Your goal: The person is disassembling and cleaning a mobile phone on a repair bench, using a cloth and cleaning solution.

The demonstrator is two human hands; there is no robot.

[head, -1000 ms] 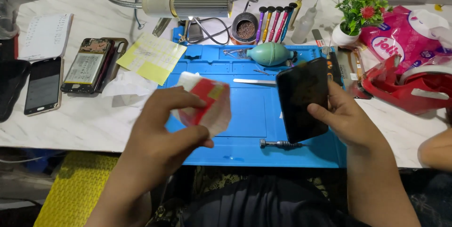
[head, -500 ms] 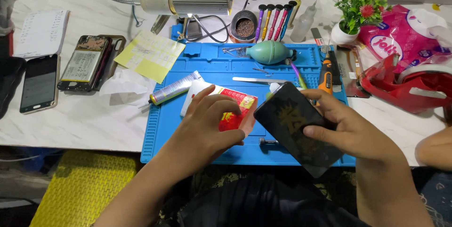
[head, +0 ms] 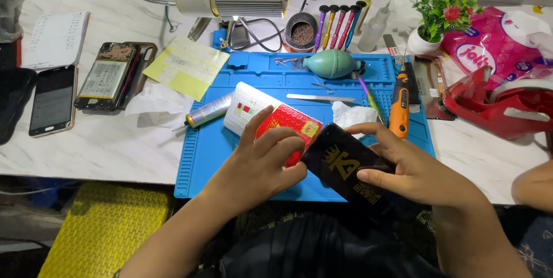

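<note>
My left hand (head: 262, 163) rests on a red and white packet (head: 271, 118) lying on the blue work mat (head: 207, 151), fingers curled over its red end and touching the black phone. My right hand (head: 409, 165) grips a black phone (head: 345, 163) with a gold emblem on its back, tilted over the mat's front edge. A crumpled white tissue (head: 351, 115) sits just behind the phone.
On the mat lie a glue tube (head: 208, 111), tweezers (head: 319, 98), a green air blower (head: 333, 63) and an orange tool (head: 398, 100). To the left are yellow notes (head: 187, 66), an opened phone (head: 108, 76) and another phone (head: 52, 100). A red tape dispenser (head: 498, 102) stands right.
My left hand has lowered the red and white packet onto the mat. My right hand has turned the phone from upright to back side up and brought it toward the left hand.
</note>
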